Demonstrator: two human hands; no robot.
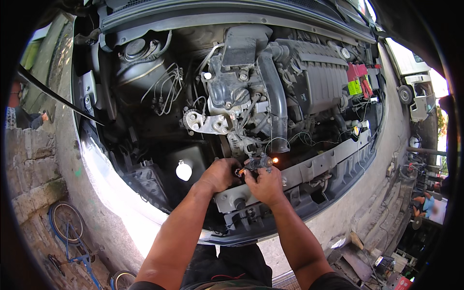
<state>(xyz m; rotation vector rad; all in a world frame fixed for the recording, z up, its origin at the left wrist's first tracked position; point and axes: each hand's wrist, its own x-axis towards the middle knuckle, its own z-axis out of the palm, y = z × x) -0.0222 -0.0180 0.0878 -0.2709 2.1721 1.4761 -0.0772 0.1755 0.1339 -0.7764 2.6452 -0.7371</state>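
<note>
Above the front crossmember (309, 170) of an open engine bay, my two hands work close together. In my right hand (267, 184) is a dark bulb holder (258, 163), pinched between thumb and fingers, with a small lit bulb (275, 160) glowing orange at its right end. My left hand (220, 175) is closed, its fingers curled toward the right hand. Between the hands shows a small orange piece (242, 171); whatever the left fingers grip is hidden. A thin wire (302, 134) loops near the bulb and runs right.
Behind my hands stand the engine (229, 89), a black intake pipe (277, 96) and an air filter box (321, 79). A battery with a red cover (356, 72) sits at the far right. A white-capped reservoir (183, 170) is left. A blue bicycle (79, 241) lies lower left.
</note>
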